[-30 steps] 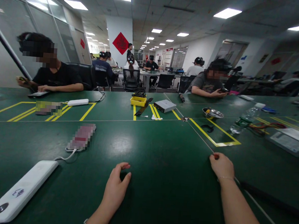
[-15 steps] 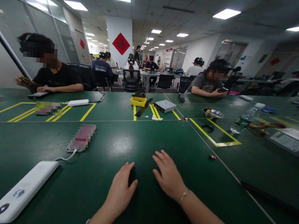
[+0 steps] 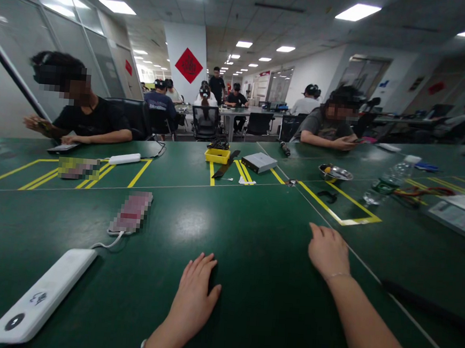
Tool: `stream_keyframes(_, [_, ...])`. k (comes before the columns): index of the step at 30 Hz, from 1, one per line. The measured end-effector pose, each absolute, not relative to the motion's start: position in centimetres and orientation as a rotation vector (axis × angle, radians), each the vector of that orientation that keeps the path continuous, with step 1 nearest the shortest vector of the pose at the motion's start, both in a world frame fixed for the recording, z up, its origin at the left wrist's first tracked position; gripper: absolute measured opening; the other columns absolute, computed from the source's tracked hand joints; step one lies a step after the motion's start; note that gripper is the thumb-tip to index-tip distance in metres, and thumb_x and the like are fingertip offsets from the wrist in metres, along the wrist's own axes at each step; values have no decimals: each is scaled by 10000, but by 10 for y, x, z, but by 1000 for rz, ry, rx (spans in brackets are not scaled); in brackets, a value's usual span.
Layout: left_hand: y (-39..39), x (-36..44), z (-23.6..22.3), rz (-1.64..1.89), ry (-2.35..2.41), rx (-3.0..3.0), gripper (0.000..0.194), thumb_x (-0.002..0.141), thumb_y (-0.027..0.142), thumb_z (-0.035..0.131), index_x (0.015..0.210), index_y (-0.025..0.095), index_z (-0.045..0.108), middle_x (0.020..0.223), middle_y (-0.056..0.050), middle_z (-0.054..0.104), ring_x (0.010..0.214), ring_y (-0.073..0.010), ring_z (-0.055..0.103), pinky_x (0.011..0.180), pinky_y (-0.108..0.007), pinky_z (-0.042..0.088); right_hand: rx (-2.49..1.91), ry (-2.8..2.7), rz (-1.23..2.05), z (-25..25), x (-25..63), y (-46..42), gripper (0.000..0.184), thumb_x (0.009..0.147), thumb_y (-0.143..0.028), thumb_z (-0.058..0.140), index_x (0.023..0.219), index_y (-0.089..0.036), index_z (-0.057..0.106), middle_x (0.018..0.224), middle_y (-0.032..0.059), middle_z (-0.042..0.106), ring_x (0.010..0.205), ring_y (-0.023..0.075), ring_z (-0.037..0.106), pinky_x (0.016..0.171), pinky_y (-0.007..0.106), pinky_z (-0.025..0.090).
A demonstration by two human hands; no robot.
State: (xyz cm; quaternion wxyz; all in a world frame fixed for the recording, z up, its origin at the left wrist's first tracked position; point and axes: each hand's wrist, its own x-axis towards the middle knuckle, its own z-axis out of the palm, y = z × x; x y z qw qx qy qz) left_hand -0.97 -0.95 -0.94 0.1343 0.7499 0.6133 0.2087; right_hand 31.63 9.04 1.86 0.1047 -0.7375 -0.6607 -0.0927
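Note:
My left hand (image 3: 196,292) hovers over or rests on the green table (image 3: 258,262), palm down, fingers stretched and thumb apart, holding nothing. To the right, my right hand (image 3: 330,251) is at the pale seam of the table with its fingers curled down and together. Its fingertips are mostly hidden behind the back of the hand, and the small red object seen there earlier is out of sight. A bracelet circles each wrist. Left of my left hand lies a white power bank (image 3: 41,293), cabled to a phone (image 3: 132,213).
Beyond my right hand are a metal bowl (image 3: 335,173), a water bottle (image 3: 393,178) and a grey boxed device (image 3: 458,216). A yellow tray (image 3: 217,155) and a silver box (image 3: 259,162) stand mid-table. Two people sit across. A dark strip (image 3: 427,304) lies at right.
My right hand has moved right, its spread fingers now curled, over where the small red object lay. My left hand has shifted slightly right and stays open.

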Motion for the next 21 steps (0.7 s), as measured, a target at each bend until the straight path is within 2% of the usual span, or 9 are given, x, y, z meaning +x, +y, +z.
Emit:
stream_keyframes(5, [-11, -10, -10, 592, 1784, 2165, 447, 753, 211, 456, 1199, 184, 456, 1321, -74, 440, 1266, -240, 306, 1049, -473, 222, -2477, -1703, -80, 9, 368, 95, 483, 783, -175, 307, 1246, -150, 440, 1232, 184, 429, 1078, 348, 433, 794, 452, 416])
stream_keyframes(11, [-10, -11, -14, 591, 1784, 2168, 450, 751, 210, 449, 1201, 193, 455, 1317, -66, 443, 1264, -235, 310, 1051, -470, 218, -2505, -1647, 36, 9, 370, 97, 381, 773, -195, 336, 1054, -147, 589, 1087, 161, 516, 957, 285, 520, 767, 390, 437])
stream_keyframes(16, [-9, -11, -12, 591, 1775, 2179, 420, 758, 223, 453, 1177, 209, 478, 1312, -59, 449, 1262, -233, 314, 1044, -476, 226, -2461, -1662, -2, 8, 369, 100, 377, 822, -293, 304, 1069, -164, 558, 1007, 146, 569, 885, 258, 553, 738, 382, 435])
stream_keyframes(21, [-8, -11, -11, 617, 1774, 2175, 379, 749, 232, 479, 1124, 207, 522, 1293, -61, 470, 1249, -234, 337, 1043, -462, 232, -2455, -1649, -51, 11, 367, 101, 379, 850, -266, 249, 1076, -157, 534, 939, 150, 602, 839, 259, 566, 680, 376, 426])
